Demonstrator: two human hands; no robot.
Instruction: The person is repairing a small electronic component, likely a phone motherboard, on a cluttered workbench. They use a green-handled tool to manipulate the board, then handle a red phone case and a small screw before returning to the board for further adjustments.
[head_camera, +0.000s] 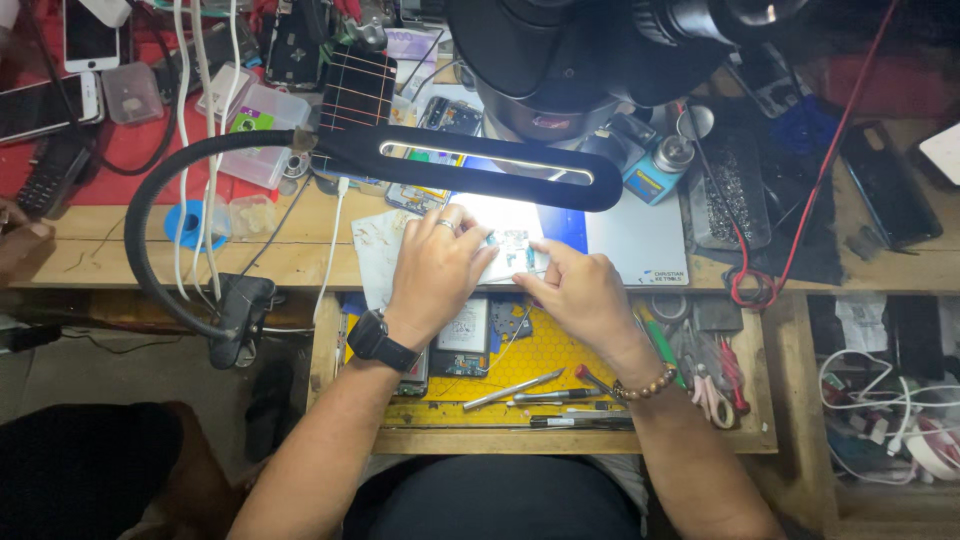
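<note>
Both my hands meet over a small circuit board (512, 248) on a white mat at the front edge of the wooden bench, under a bright lamp. My left hand (437, 268), with a ring and a black wristwatch, grips the board's left side. My right hand (578, 292), with a bead bracelet at the wrist, pinches the board's right end with thumb and forefinger. Whether the right hand also holds a small tool I cannot tell.
A black gooseneck lamp (470, 160) arches over the work, below a microscope head (560, 60). An open drawer (570, 440) under my arms holds a yellow mat, tweezers, screwdrivers and pliers. Phones (45, 105) lie at the far left, where another person's hand (18, 240) rests.
</note>
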